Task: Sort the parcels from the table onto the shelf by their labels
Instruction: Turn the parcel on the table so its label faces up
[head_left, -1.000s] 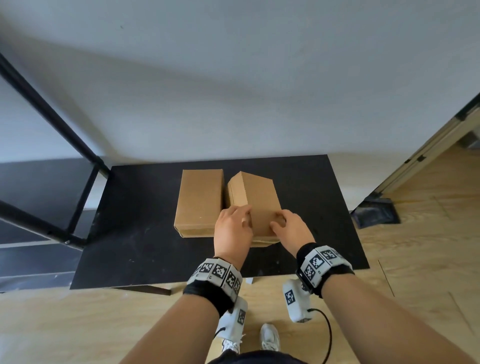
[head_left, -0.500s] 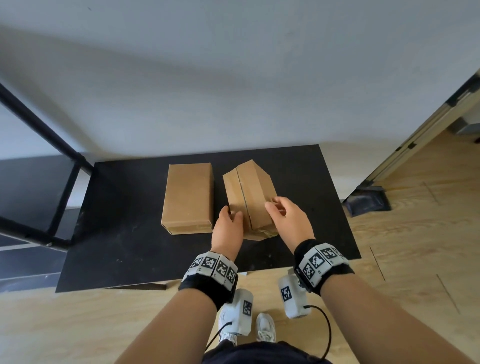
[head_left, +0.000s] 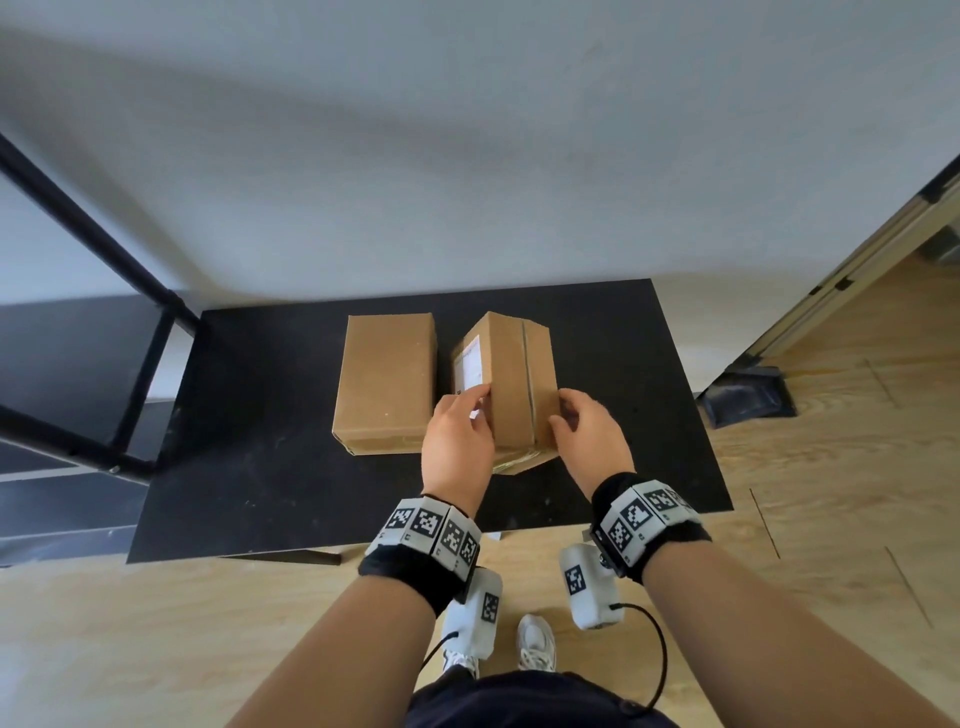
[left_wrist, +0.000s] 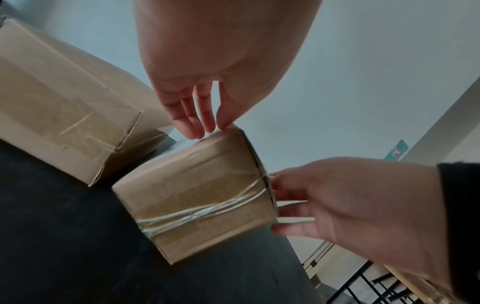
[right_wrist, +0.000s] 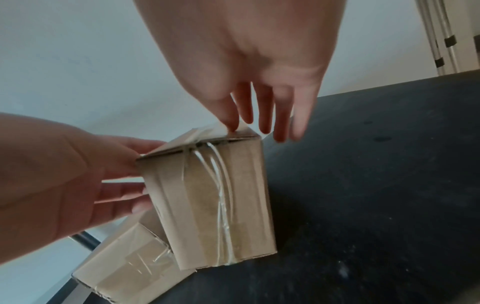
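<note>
Two brown cardboard parcels lie on the black table (head_left: 249, 441). The left parcel (head_left: 384, 384) lies flat and untouched. The right parcel (head_left: 514, 379) is tipped up on one long edge, taped seam upward, with a white label (head_left: 470, 371) on its left face. My left hand (head_left: 467, 410) presses straight fingers on the label face, thumb at the top ridge. My right hand (head_left: 566, 415) presses on the right face. In the wrist views the tilted parcel (left_wrist: 197, 197) (right_wrist: 221, 195) sits between my left hand (left_wrist: 197, 115) and my right hand (right_wrist: 257, 115).
A black metal shelf frame (head_left: 140, 364) with a dark board (head_left: 62, 353) stands to the left of the table. A white wall lies behind. To the right are a door frame (head_left: 841, 280) and a dark object on the wooden floor (head_left: 748, 400).
The right parcel has been rolled up onto its edge, so the seam faces up and the label face shows. Both hands moved from its top to its two sides.
</note>
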